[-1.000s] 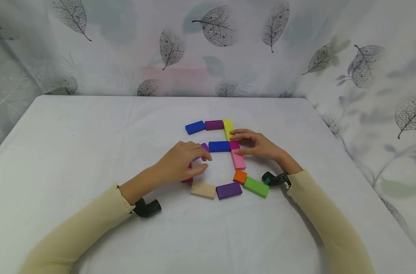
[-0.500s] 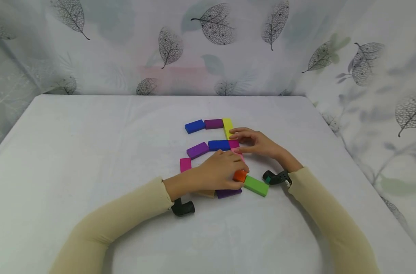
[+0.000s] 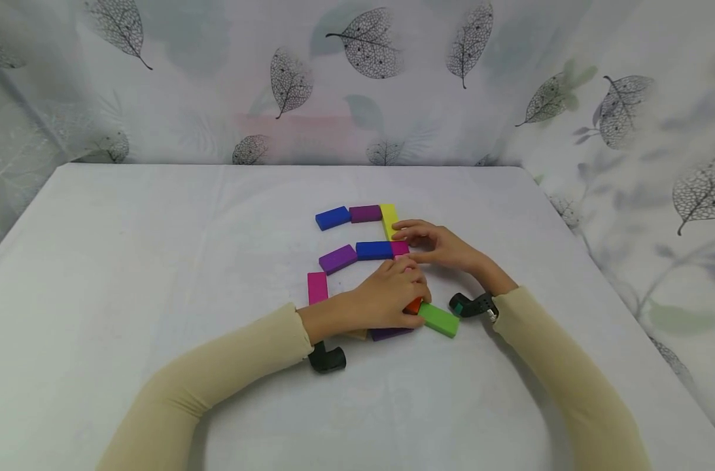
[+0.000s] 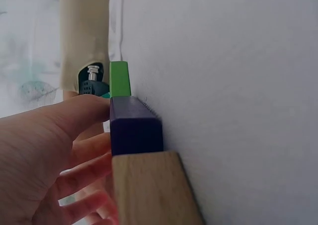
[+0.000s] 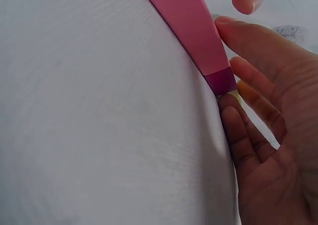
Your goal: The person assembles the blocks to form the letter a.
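Curled over the lower right of a block outline, my left hand [image 3: 386, 297] holds an orange block [image 3: 413, 306] between thumb and fingers. A green block [image 3: 439, 319] touches the orange one's side. The left wrist view shows a dark purple block [image 4: 136, 130] and a plain wooden block [image 4: 154, 190] beside that hand. My right hand [image 3: 445, 247] rests at the outline's right side, fingers by a yellow block [image 3: 388, 221]. Its thumb touches a pink block [image 5: 189, 29], which abuts a magenta block [image 5: 221, 81]. In the head view my left hand covers most of the pink block.
Blue [image 3: 332, 218] and plum [image 3: 366, 214] blocks form the top row. Below lie another blue block [image 3: 373, 250], a purple block [image 3: 337, 259] and a pink-red block [image 3: 318, 288]. A white cloth covers the table [image 3: 157, 261]; a leaf-print curtain [image 3: 204, 85] hangs behind.
My left hand has moved right from the outline's left side to the orange block, then shifted slightly further right. The right hand has stayed nearly still.
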